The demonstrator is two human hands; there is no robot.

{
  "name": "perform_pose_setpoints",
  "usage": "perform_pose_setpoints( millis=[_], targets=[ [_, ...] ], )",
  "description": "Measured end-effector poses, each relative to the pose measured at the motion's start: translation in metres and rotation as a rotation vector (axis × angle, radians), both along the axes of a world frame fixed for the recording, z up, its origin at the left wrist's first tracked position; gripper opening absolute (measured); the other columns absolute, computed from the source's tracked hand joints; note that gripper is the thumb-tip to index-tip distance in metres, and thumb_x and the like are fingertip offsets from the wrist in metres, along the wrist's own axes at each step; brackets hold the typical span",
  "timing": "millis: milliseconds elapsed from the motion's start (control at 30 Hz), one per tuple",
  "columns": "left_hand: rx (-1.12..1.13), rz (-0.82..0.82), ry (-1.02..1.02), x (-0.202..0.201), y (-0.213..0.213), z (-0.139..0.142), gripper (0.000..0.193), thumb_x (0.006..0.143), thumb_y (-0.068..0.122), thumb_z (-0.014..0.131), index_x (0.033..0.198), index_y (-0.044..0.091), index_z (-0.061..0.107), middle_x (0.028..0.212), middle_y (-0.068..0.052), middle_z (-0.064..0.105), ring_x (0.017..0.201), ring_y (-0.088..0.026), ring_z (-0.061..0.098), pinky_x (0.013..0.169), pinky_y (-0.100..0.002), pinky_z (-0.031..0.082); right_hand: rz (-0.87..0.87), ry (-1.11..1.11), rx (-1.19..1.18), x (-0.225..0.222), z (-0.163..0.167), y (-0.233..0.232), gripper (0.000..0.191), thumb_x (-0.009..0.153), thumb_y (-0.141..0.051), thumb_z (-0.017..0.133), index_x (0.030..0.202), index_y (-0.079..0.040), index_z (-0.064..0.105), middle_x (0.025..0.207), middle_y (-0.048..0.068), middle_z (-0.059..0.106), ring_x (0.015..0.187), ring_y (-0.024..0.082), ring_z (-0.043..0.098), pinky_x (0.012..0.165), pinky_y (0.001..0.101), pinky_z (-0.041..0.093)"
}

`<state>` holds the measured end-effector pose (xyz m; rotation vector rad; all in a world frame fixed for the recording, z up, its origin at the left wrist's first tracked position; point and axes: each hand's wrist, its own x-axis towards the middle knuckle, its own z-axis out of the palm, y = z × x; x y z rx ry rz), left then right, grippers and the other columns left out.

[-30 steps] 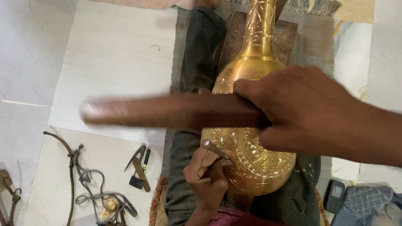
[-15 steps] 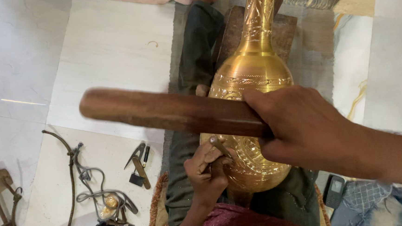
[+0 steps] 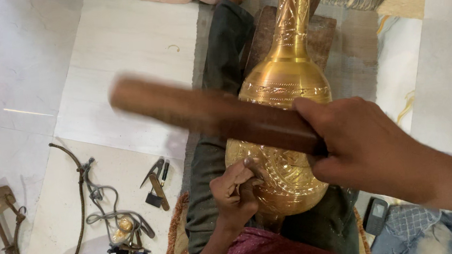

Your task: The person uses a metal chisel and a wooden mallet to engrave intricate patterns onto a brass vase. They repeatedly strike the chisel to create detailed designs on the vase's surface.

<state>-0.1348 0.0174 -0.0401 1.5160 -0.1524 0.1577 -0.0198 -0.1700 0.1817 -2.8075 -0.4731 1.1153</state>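
We grip a brown wooden stick (image 3: 215, 114) in our right hand (image 3: 363, 147), fingers wrapped around its end, the stick (blurred) crossing the middle of the frame. Our left hand (image 3: 235, 194) pinches a small chisel (image 3: 250, 164) against the brass vase (image 3: 284, 134) lying along our lap in the centre. Dividers (image 3: 156, 182) and cord (image 3: 91, 193) lie at lower left.

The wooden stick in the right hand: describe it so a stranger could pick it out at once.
Start at the large engraved brass vase lying along the person's legs. Across its belly runs the wooden stick, gripped at one end by the right hand. It is a long, plain, reddish-brown rod, motion-blurred, unlike the small tool that the left hand presses to the brass.
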Motion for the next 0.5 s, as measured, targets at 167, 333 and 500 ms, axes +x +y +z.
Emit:
perform_pose_setpoints(
  millis=[167,333,500],
  targets=[
    [0.052,0.018,-0.141,-0.001,-0.001,-0.005,0.035,0.089,-0.022,0.054,0.110,-0.002,0.073,0.095,-0.011,0.079,0.080,-0.015,0.078,0.073,-0.025,0.067,0.129,0.038,-0.098,0.002,0.007,0.002,0.033,0.079,-0.020,0.067,0.110,-0.018,0.057,0.066,0.001,0.061,0.061,0.021,0.066,0.064,0.0427,0.053],
    [-0.028,0.138,-0.154,-0.001,-0.006,-0.005,0.032,0.088,-0.024,0.055,0.107,-0.001,0.067,0.095,-0.014,0.078,0.084,-0.018,0.080,0.074,-0.028,0.068,0.175,0.032,-0.179,-0.001,0.000,-0.003,0.034,0.082,-0.024,0.066,0.114,-0.018,0.056,0.069,0.001,0.062,0.064,0.019,0.065,0.066,0.0409,0.051],
    [-0.039,0.160,-0.130,0.000,-0.012,0.000,0.046,0.088,-0.021,0.052,0.130,-0.006,0.060,0.097,-0.016,0.079,0.082,-0.018,0.079,0.068,-0.026,0.068,-0.311,0.091,0.305,0.006,0.000,-0.007,0.037,0.070,-0.016,0.073,0.106,-0.012,0.063,0.064,0.006,0.065,0.056,0.023,0.066,0.054,0.0420,0.055]
  ],
)
